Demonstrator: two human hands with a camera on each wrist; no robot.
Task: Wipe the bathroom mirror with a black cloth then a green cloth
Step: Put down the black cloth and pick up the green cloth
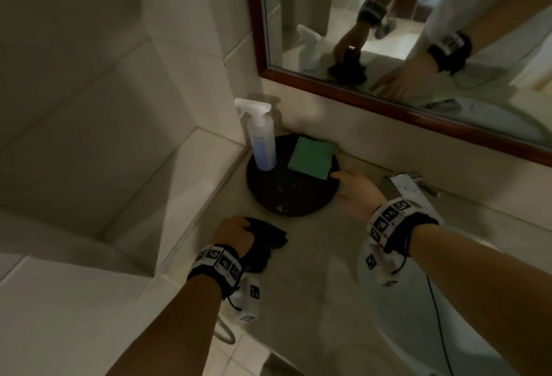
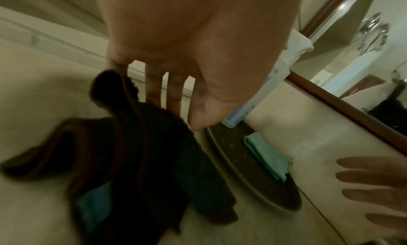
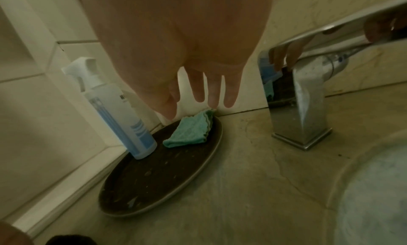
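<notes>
Left hand (image 1: 236, 233) grips the crumpled black cloth (image 1: 265, 244) against the counter (image 1: 322, 256), just in front of the round dark tray (image 1: 283, 193). Right hand (image 1: 357, 191) — fingers straight, holding nothing — hovers just beside the folded green cloth (image 1: 310, 157) on that tray, below the mirror (image 1: 418, 32).

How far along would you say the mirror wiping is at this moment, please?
Nothing here shows whether the black-cloth pass is done. In hand: the left hand holds the crumpled black cloth on the counter, while the right hand reaches, fingers straight, toward the folded green cloth on the dark round tray. Left: wiping the mirror with the green cloth.
</notes>
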